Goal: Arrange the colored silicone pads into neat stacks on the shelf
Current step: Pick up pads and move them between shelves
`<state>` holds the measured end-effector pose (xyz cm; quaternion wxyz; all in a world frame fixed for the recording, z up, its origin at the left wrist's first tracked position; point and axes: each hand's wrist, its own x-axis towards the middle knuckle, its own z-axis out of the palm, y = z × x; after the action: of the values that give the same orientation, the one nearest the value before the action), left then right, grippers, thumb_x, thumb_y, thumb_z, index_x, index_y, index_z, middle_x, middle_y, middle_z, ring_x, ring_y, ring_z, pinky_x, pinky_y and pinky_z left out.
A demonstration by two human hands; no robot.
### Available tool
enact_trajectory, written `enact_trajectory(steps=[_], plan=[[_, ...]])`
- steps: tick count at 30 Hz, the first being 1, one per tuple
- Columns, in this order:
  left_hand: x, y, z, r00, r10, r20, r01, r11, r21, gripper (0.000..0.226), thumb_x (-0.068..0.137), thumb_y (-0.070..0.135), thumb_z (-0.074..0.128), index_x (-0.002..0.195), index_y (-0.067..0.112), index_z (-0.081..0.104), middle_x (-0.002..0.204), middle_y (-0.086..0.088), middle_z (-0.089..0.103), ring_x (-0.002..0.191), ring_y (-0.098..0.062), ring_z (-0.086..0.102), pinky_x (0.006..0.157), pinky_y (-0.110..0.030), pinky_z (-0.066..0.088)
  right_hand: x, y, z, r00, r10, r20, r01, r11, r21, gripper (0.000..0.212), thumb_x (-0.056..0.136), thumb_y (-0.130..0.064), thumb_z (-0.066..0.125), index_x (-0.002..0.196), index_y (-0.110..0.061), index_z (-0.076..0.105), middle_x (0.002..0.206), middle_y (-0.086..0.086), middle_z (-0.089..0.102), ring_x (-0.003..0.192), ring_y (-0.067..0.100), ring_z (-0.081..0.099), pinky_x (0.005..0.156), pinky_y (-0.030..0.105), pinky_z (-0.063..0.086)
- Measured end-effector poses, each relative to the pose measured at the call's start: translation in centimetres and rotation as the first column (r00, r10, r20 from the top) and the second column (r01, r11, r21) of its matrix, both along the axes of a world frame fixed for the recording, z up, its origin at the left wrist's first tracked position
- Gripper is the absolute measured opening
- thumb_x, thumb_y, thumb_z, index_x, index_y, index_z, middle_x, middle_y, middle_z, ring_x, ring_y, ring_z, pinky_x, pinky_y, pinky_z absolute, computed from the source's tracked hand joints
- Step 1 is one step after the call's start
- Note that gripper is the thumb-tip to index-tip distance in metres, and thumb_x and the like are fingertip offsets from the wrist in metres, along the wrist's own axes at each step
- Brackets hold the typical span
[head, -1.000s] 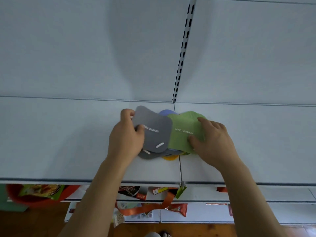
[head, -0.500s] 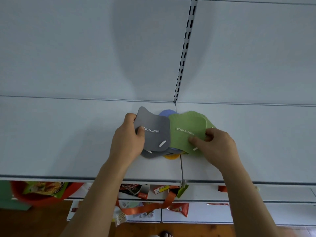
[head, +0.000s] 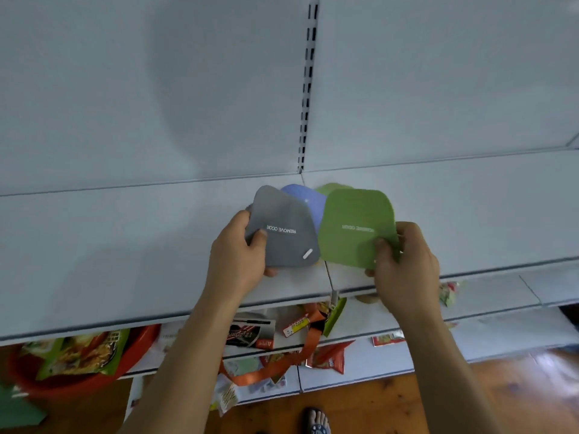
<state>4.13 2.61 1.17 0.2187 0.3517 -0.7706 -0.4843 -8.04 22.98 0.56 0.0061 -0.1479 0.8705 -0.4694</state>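
Left hand (head: 238,261) curled round the left edge of a flat grey silicone pad with rounded corners (head: 286,231), thumb pressed on its top face, other fingers hidden beneath. Grip of the left hand closed tight on this pad, at its near left corner. White words "REMOVE ODOR" readable on the grey pad, upside down from this view, and a small white slot near its near right corner.

Right hand (head: 404,264) curled round the near right corner of a flat green silicone pad with rounded corners (head: 354,223), thumb on top, fingers behind the edge. Grip of the right hand closed on this pad as a pinch. Green pad tilted up toward the camera, lifted off the white metal shelf (head: 125,245); same white words printed on it, blurred.

Between the two held pads, a flat blue silicone pad (head: 308,198), partly covered by the grey one and by the green one. Behind the held green pad, an edge of a second green pad (head: 329,187). Cannot tell whether these two lie flat on the shelf or rest on other pads.

Below the shelf, a red plastic basin (head: 78,380) at the left, with colourful snack packets (head: 75,352) inside. More snack packets and an orange strap (head: 282,361) scattered on the lower shelves. Wooden floor (head: 470,386) at the bottom.
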Motion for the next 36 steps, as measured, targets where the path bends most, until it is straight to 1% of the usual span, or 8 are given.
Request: enact_trajectory(steps=[3, 8, 14, 17, 19, 23, 30, 36], plan=[[-0.9, 2.3, -0.2, 0.992, -0.098, -0.076, 0.104, 0.992, 0.078, 0.031, 0.105, 0.014, 0.054, 0.134, 0.027, 0.06, 0.115, 0.01, 0.064, 0.071, -0.006, 0.071, 0.054, -0.039, 0.063, 1.9, 3.5, 0.2, 0.989, -0.145, -0.011, 0.144, 0.988, -0.061, 0.013, 0.102, -0.018, 0.051, 0.109, -0.029, 0.052, 0.086, -0.007, 0.065, 0.068, 0.007, 0.066, 0.054, 0.035, 0.056], [-3.5, 8.6, -0.4, 0.953, -0.278, -0.119, 0.289, 0.954, 0.084, 0.01, 0.106, 0.019, 0.056, 0.111, 0.024, 0.063, 0.105, 0.007, 0.069, 0.081, -0.008, 0.07, 0.057, -0.024, 0.059, 3.4, 11.1, 0.2, 0.923, -0.384, -0.026, 0.378, 0.918, -0.124, 0.021, 0.1, -0.02, 0.052, 0.108, -0.039, 0.058, 0.082, -0.015, 0.067, 0.071, 0.014, 0.067, 0.066, 0.045, 0.058], [-7.8, 18.1, 0.1, 0.887, -0.44, -0.14, 0.458, 0.876, 0.151, 0.015, 0.105, 0.015, 0.057, 0.114, 0.023, 0.065, 0.109, 0.002, 0.069, 0.076, -0.013, 0.072, 0.051, -0.038, 0.062, 4.0, 20.9, -0.1, 0.812, -0.583, -0.026, 0.568, 0.8, -0.193, 0.023, 0.102, -0.025, 0.052, 0.113, -0.044, 0.058, 0.086, -0.012, 0.067, 0.076, 0.021, 0.068, 0.066, 0.048, 0.059], [-10.5, 24.0, -0.2, 0.847, -0.515, -0.132, 0.531, 0.831, 0.164, 0.015, 0.105, 0.016, 0.057, 0.115, 0.024, 0.065, 0.109, 0.002, 0.069, 0.077, -0.01, 0.072, 0.052, -0.028, 0.059, 3.9, 26.7, -0.4, 0.755, -0.656, -0.021, 0.636, 0.739, -0.221, 0.027, 0.102, -0.026, 0.052, 0.113, -0.051, 0.056, 0.089, -0.01, 0.068, 0.078, 0.025, 0.07, 0.066, 0.045, 0.058], [-12.2, 28.3, -0.3, 0.819, -0.56, -0.126, 0.573, 0.809, 0.13, 0.015, 0.105, 0.017, 0.057, 0.115, 0.025, 0.064, 0.109, 0.004, 0.069, 0.076, -0.001, 0.071, 0.053, -0.02, 0.057, 3.6, 30.8, -0.4, 0.72, -0.694, -0.004, 0.673, 0.699, -0.239, 0.025, 0.103, -0.025, 0.052, 0.113, -0.048, 0.056, 0.089, -0.01, 0.068, 0.077, 0.023, 0.069, 0.065, 0.046, 0.058], [-15.5, 36.8, -0.3, 0.759, -0.639, -0.122, 0.651, 0.744, 0.153, 0.021, 0.104, 0.019, 0.058, 0.123, 0.026, 0.063, 0.115, 0.002, 0.068, 0.085, -0.015, 0.072, 0.057, -0.041, 0.064, 2.2, 38.6, -0.7, 0.664, -0.748, 0.025, 0.723, 0.633, -0.276, 0.022, 0.104, -0.022, 0.052, 0.114, -0.04, 0.059, 0.08, -0.012, 0.066, 0.064, 0.012, 0.066, 0.058, 0.044, 0.058], [-22.1, 45.7, -1.3, 0.726, -0.684, -0.073, 0.687, 0.716, 0.122, 0.018, 0.106, 0.018, 0.056, 0.123, 0.022, 0.062, 0.11, 0.002, 0.067, 0.073, 0.003, 0.069, 0.049, -0.02, 0.057, -3.1, 47.1, -2.2, 0.614, -0.783, 0.104, 0.77, 0.565, -0.295, 0.021, 0.105, -0.022, 0.053, 0.112, -0.04, 0.06, 0.083, -0.007, 0.066, 0.066, 0.017, 0.066, 0.048, 0.024, 0.053], [-30.6, 50.9, -3.1, 0.725, -0.686, -0.067, 0.687, 0.711, 0.152, 0.017, 0.106, 0.017, 0.056, 0.121, 0.021, 0.062, 0.11, 0.002, 0.066, 0.078, -0.009, 0.07, 0.049, -0.021, 0.056, -10.5, 51.6, -3.7, 0.599, -0.789, 0.137, 0.789, 0.552, -0.27, 0.022, 0.105, -0.021, 0.053, 0.117, -0.038, 0.06, 0.086, -0.013, 0.066, 0.07, 0.016, 0.066, 0.055, 0.038, 0.059]])
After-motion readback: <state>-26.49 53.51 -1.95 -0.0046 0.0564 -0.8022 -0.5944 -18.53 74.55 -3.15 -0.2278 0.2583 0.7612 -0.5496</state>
